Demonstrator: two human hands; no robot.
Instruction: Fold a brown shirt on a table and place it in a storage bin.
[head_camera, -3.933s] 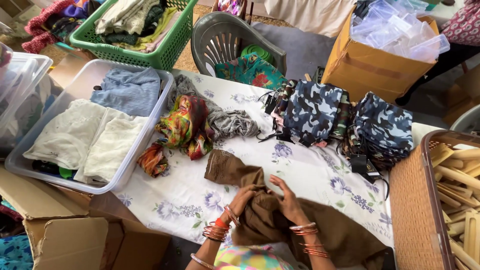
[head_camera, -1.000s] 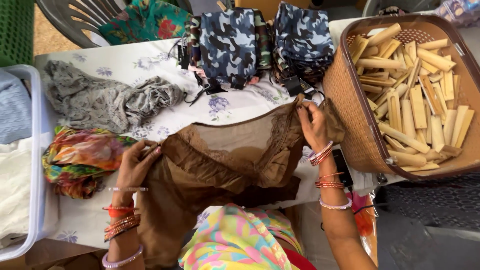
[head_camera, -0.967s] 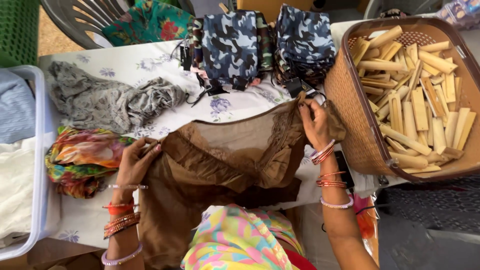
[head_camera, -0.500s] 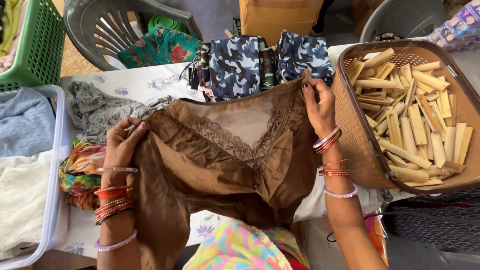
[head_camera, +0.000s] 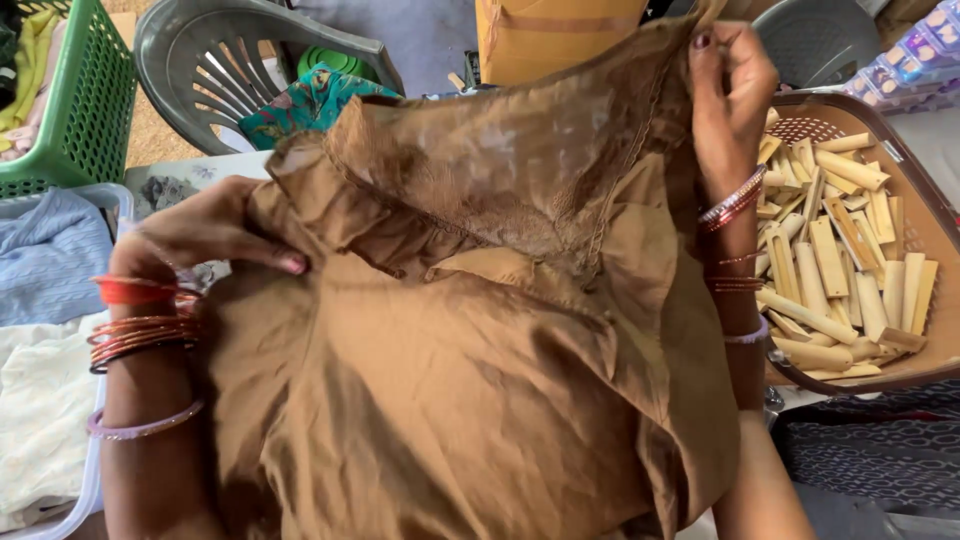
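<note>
I hold a brown garment (head_camera: 470, 370) with a sheer lace-edged top part spread out in front of me, raised off the table. My left hand (head_camera: 205, 235) grips its left shoulder edge, fingers pinched on the fabric. My right hand (head_camera: 730, 85) is raised high and holds the right upper corner. Bangles sit on both wrists. The cloth fills most of the view and hides the table beneath it.
A brown basket (head_camera: 925, 215) of wooden clothes pegs stands at the right. A grey plastic chair (head_camera: 215, 65) with a colourful cloth is behind. A green basket (head_camera: 75, 110) and a clear tub (head_camera: 100, 195) of folded clothes are at the left. A cardboard box (head_camera: 555, 35) is at the back.
Both hands have lifted the brown garment off the table and spread it wider. The right hand rose higher. The cloth now hides the camouflage items and the table.
</note>
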